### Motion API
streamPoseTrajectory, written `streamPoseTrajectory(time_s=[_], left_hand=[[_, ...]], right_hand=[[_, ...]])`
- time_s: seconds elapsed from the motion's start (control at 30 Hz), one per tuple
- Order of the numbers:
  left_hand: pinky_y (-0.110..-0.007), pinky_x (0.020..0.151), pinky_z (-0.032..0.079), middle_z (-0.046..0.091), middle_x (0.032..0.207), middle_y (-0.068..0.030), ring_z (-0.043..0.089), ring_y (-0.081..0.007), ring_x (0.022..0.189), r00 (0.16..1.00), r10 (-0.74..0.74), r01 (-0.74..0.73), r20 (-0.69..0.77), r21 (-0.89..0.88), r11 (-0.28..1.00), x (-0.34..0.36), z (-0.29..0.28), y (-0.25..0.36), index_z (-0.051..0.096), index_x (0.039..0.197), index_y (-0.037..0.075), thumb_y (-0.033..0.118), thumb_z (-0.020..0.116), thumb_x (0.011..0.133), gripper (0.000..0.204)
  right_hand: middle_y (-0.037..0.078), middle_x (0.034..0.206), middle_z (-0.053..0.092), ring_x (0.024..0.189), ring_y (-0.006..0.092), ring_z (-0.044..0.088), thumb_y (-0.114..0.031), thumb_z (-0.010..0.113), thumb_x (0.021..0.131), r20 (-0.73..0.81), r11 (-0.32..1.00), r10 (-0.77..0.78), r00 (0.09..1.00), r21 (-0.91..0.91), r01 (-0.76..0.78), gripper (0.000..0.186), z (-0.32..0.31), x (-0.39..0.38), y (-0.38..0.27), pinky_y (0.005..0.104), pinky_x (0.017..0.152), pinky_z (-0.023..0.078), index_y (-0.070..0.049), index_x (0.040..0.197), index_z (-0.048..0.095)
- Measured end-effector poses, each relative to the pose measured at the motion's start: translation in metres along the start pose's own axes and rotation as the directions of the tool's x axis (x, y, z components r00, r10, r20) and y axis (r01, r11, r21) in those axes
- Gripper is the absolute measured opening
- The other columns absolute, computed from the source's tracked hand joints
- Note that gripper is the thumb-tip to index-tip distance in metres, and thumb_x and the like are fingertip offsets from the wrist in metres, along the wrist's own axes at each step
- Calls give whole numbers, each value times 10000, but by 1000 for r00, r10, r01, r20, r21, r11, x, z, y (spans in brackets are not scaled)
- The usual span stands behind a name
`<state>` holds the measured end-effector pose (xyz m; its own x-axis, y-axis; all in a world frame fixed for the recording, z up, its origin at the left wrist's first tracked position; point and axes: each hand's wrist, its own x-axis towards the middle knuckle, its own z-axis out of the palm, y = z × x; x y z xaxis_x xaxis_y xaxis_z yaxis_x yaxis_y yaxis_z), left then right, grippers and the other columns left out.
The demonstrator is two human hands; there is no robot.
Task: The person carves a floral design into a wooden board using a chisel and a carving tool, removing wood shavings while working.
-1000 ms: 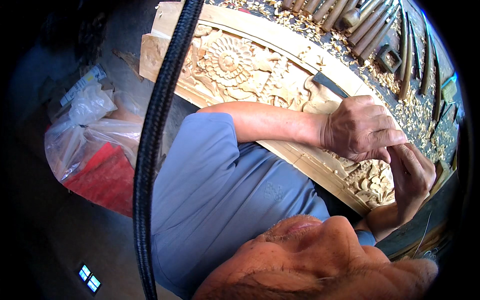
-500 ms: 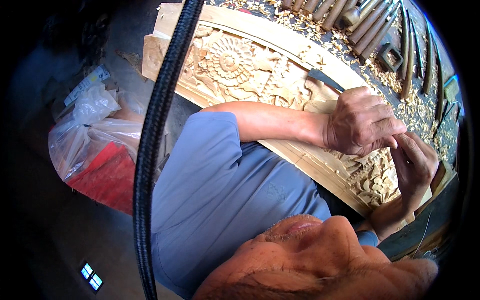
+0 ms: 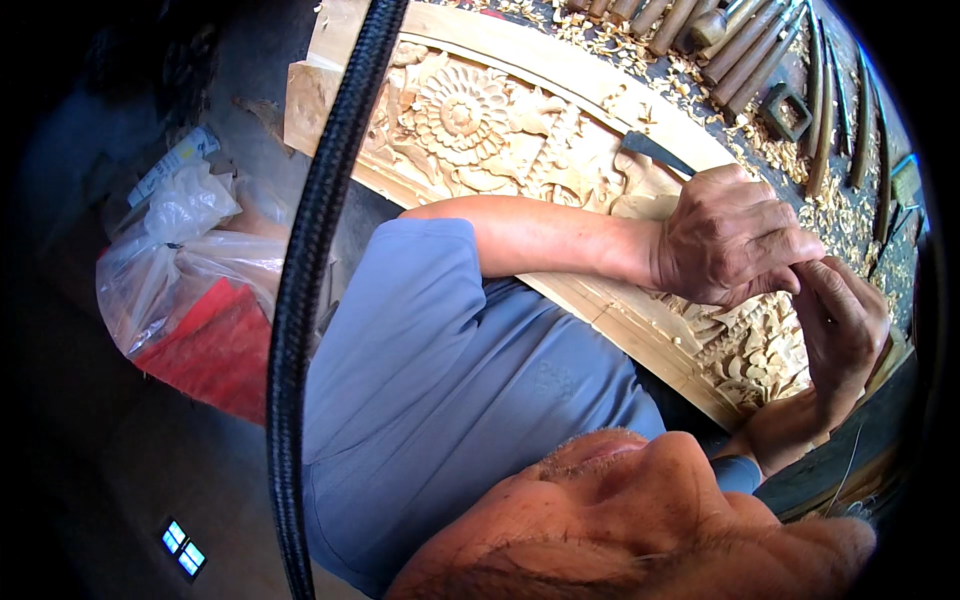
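My left hand [image 3: 730, 240] is closed in a fist over the carved wooden panel [image 3: 575, 150]. From the fist's far side juts a chisel [image 3: 658, 150] with a dark, flat blade; its handle is hidden. The blade lies over the relief, close to its surface. My right hand [image 3: 842, 325] is at the panel's right end, thumb and fingers pinched together. Its fingertips meet the left thumb and forefinger, and whatever is between them is too small to make out. The relief shows a round layered flower [image 3: 462, 115] and leafy shapes.
Wooden-handled carving tools [image 3: 757, 55] lie at the upper right among curled wood shavings [image 3: 640, 62], beside a dark square metal frame [image 3: 785, 112]. A clear plastic bag with red material [image 3: 215, 345] stands at left. A black braided cable [image 3: 318, 220] crosses the view.
Both hands have shifted slightly right and up, still touching at the fingertips. The chisel blade catches the light differently. The whole scene has shifted a little with the camera.
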<state>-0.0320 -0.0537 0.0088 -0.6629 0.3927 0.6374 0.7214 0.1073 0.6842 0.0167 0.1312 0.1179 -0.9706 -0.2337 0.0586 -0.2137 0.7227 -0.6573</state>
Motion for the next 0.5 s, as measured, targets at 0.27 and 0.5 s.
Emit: streamPoseTrajectory(time_s=[0.27,0.5], left_hand=[[-366,706,428,733,948,31,662,-165,738,1000,-19,19,-22,-7,1000,-4,4,2,748,1237,194,431,729,1002,335],[-394,691,387,710,891,-2,644,-199,723,998,-59,59,6,59,997,2,-9,1,761,1120,160,359,678,1049,228]], right_hand=[[145,800,712,639,252,697,71,873,766,-28,998,-64,998,-12,64,241,3,1,1,343,568,517,34,980,767],[119,772,686,595,230,655,11,876,831,-60,996,-80,995,33,82,176,15,6,9,351,540,485,30,958,755]])
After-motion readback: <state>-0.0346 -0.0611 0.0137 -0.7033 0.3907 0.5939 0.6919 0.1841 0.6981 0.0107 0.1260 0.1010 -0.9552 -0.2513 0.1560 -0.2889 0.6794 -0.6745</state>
